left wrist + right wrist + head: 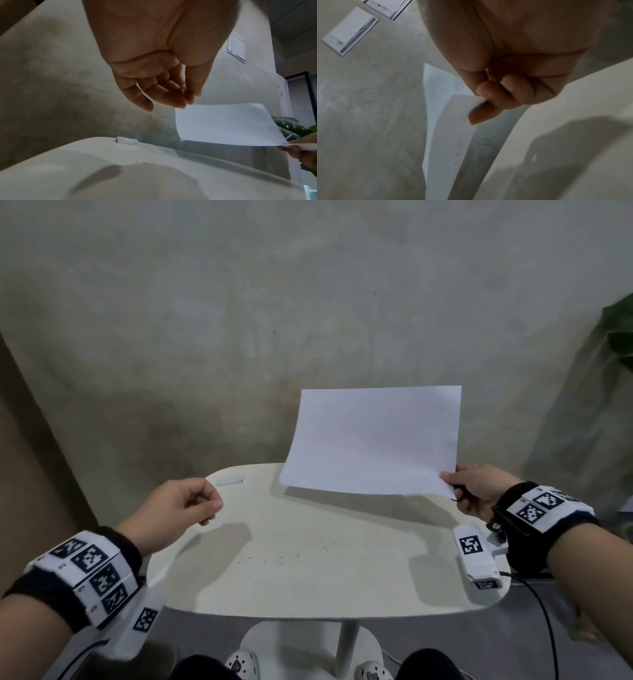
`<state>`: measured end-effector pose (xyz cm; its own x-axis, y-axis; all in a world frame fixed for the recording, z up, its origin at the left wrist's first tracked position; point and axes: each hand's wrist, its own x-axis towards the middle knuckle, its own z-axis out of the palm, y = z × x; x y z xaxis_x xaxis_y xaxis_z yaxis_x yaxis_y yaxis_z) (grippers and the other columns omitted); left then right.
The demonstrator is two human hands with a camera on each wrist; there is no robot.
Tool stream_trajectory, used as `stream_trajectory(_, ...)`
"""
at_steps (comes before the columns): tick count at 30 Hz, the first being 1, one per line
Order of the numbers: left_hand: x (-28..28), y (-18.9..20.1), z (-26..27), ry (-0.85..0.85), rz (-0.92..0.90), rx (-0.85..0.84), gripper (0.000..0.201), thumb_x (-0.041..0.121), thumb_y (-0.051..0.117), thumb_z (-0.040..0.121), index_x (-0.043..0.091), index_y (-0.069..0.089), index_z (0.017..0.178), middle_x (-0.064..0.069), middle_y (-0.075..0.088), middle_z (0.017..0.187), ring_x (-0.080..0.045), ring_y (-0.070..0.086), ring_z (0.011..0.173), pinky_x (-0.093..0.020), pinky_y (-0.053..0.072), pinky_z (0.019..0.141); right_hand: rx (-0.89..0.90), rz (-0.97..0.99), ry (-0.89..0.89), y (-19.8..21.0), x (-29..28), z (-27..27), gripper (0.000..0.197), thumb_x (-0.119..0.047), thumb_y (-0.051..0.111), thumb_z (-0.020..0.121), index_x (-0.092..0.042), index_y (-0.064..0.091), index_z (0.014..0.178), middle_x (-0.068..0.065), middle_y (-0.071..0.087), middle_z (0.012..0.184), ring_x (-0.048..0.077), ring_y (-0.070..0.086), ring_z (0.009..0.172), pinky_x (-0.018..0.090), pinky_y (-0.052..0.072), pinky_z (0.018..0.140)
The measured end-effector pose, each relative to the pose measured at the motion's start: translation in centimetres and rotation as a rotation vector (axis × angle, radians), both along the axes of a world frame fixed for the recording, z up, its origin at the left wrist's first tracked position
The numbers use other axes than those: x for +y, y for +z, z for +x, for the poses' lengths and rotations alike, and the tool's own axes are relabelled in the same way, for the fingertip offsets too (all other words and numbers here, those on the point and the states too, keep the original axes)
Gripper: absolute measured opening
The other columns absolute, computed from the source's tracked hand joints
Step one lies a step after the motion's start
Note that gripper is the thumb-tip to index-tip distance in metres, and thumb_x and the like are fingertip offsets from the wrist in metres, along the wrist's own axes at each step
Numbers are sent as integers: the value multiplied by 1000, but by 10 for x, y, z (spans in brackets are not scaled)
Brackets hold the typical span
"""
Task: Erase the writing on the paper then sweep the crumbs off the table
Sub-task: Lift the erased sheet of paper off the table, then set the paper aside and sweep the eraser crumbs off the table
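Observation:
A white sheet of paper (373,440) hangs tilted in the air over the far right of the white table (342,587). My right hand (454,486) pinches its near right corner between thumb and fingers (485,112). Faint pencil marks (459,152) show on the paper (450,128) in the right wrist view. Small dark eraser crumbs (284,558) lie scattered across the middle of the tabletop. A white eraser (229,480) lies at the table's far left edge. My left hand (205,505) hovers over the left side, fingers (171,100) loosely curled, holding nothing.
A grey concrete wall stands close behind the table. Green plant leaves (620,326) reach in at the right. A black cable (544,611) runs down past the table's right edge. My feet in white clogs (243,666) flank the table's pedestal.

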<state>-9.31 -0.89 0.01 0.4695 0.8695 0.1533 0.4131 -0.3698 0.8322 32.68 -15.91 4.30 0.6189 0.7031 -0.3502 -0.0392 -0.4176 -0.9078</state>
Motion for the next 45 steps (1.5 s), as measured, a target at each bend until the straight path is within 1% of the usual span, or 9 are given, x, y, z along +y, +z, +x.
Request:
stream_trajectory(9, -38, -24, -26, -80, -49, 18, 14, 1, 67, 87, 6, 68, 74, -12, 63, 62, -11, 56, 57, -17, 44, 58, -596, -575, 184, 0, 3, 25, 27, -11, 54, 95, -6, 51, 69, 4, 54, 43, 13, 41, 26, 14, 32, 33)
stream_trajectory(13, -46, -28, -32, -81, -49, 17, 9, 29, 71, 75, 20, 70, 75, -12, 64, 63, -13, 57, 57, -22, 44, 60, -691, -661, 252, -1, 6, 26, 27, -8, 63, 89, -9, 51, 64, -7, 52, 28, 11, 55, 34, 17, 40, 33)
stream_trajectory(17, -43, -32, -37, -71, -53, 28, 16, 39, 67, 72, 24, 69, 77, -11, 64, 63, -13, 57, 59, -22, 43, 60, -891, -815, 427, 1, 2, 14, 10, -21, 66, 86, -11, 65, 89, 6, 70, 88, 18, 63, 72, 18, 48, 53)
stream_trajectory(21, -33, -39, -41, -1, 46, 122, 17, 15, 64, 91, 29, 68, 82, 0, 68, 71, -8, 63, 67, -22, 46, 65, -1227, -894, 477, 15, 1, -10, 39, -34, 51, 94, -9, 59, 123, 7, 60, 127, 23, 59, 114, 25, 46, 87)
stream_trajectory(27, -21, -47, -50, 163, 289, 476, 20, 22, 52, 97, 28, 63, 112, 2, 64, 121, -21, 55, 115, -38, 42, 92, -865, -450, 695, -4, -42, -95, 49, -52, 40, 96, -21, 43, 134, -6, 51, 131, 16, 44, 126, 27, 32, 102)
stream_trajectory(30, -32, -61, -42, 146, 92, 880, 73, 60, 27, 96, 16, 21, 154, -5, 17, 162, -23, 10, 150, -44, 11, 118, -1029, -553, 703, -54, -62, -138, 102, -79, 7, 79, -7, 9, 151, 9, 11, 159, 23, 7, 148, 35, 12, 119)
stream_trajectory(34, -68, -62, 15, 16, 14, 860, 123, 89, -16, 58, 13, -10, 155, -6, -20, 160, -20, -16, 149, -37, -6, 119, -1072, -419, 714, -84, -35, -195, 120, -76, -25, 54, -7, -11, 151, 11, -16, 159, 24, -15, 147, 36, -7, 118)
stream_trajectory(40, -72, -34, 49, -128, -62, 362, 82, 70, 11, 87, 26, 5, 155, 14, -6, 159, 4, -10, 143, -17, -10, 112, -503, 144, 556, -66, -6, -201, 57, -31, 39, 101, -17, 17, 152, -5, 21, 158, 4, 22, 143, 11, 12, 109)
stream_trajectory(45, -20, -24, -29, 112, 23, 787, 80, 63, 26, 94, 19, 4, 157, -4, -3, 164, -18, -6, 150, -43, 0, 120, -920, -335, 538, -71, -76, -141, 99, -78, 3, 78, -15, 7, 153, -4, 7, 161, 10, 7, 148, 24, 10, 117)
